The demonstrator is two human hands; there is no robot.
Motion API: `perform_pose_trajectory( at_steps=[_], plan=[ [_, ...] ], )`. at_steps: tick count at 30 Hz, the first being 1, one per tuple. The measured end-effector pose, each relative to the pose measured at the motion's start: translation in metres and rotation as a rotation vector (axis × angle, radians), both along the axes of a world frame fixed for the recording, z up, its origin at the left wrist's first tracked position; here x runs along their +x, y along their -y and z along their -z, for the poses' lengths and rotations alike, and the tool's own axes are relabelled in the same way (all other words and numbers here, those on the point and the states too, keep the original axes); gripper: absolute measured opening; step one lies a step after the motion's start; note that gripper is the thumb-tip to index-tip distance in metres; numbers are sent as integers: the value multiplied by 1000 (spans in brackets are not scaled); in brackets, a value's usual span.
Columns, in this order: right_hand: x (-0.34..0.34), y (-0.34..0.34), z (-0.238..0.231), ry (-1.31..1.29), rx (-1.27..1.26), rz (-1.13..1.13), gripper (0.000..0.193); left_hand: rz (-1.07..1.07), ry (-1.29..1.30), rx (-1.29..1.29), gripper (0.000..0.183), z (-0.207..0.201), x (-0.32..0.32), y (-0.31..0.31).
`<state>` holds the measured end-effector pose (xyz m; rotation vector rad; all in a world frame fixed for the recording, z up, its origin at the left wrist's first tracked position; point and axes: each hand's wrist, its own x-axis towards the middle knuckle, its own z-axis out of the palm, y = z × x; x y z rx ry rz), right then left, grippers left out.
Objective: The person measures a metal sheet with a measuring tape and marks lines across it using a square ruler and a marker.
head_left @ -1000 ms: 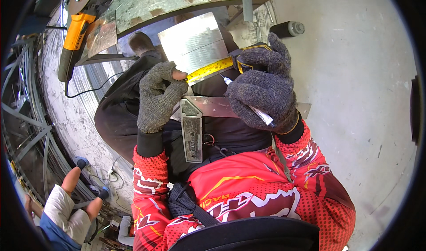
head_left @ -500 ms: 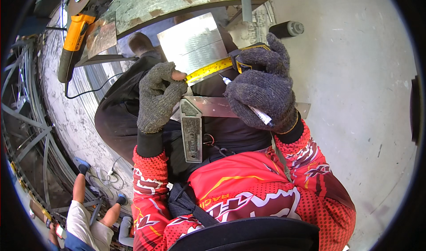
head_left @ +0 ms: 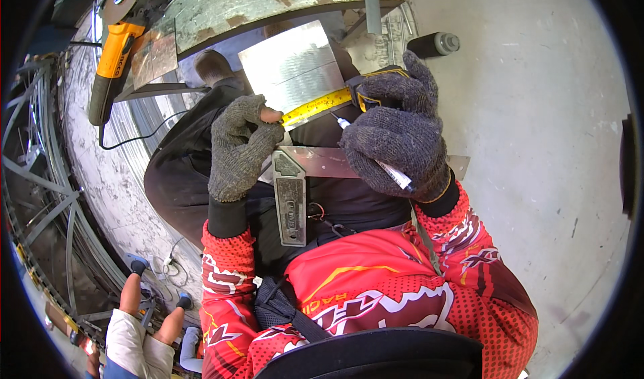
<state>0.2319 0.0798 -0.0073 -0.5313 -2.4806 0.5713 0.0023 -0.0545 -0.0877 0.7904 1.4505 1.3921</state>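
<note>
A shiny metal sheet (head_left: pixel 292 64) with a dark line across it rests over my lap. Along its near edge runs the yellow blade of a tape measure (head_left: pixel 318 106). My left hand (head_left: pixel 245 144), in a grey knit glove with the thumb tip bare, pinches the blade's end at the sheet's near left corner. In the same kind of glove, my right hand (head_left: pixel 399 131) grips the tape's black-and-yellow case and also a white pen (head_left: pixel 396 176), tip toward the sheet. Below the hands, a try square (head_left: pixel 290 194) lies on my thighs, its blade partly behind my right hand.
An angle grinder (head_left: pixel 114 64) lies at the upper left beside a worn metal bench (head_left: pixel 221 7). A dark bottle-like cylinder (head_left: pixel 435 44) lies on the floor at the upper right. Long metal profiles (head_left: pixel 57 144) line the left. Another person's legs (head_left: pixel 134 312) show at the lower left.
My hands, the tape measure and the sheet hold almost still. At the lower left, the other person's legs have shifted slightly right and down.
</note>
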Motion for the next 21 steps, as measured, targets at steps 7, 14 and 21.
perform_pose_trajectory(
  at_steps=[7, 14, 21],
  plan=[
    [-4, 0, 11, -230, -32, 31, 11, -6, 16, -9, 27, 0, 0, 0],
    [0, 0, 2, -3, -20, -5, 10, 16, 16, 17, 39, 5, -2, 2],
    [1, 0, -1, 17, -14, -14, 8, 33, 42, 28, 40, 8, -4, 3]
  ],
)
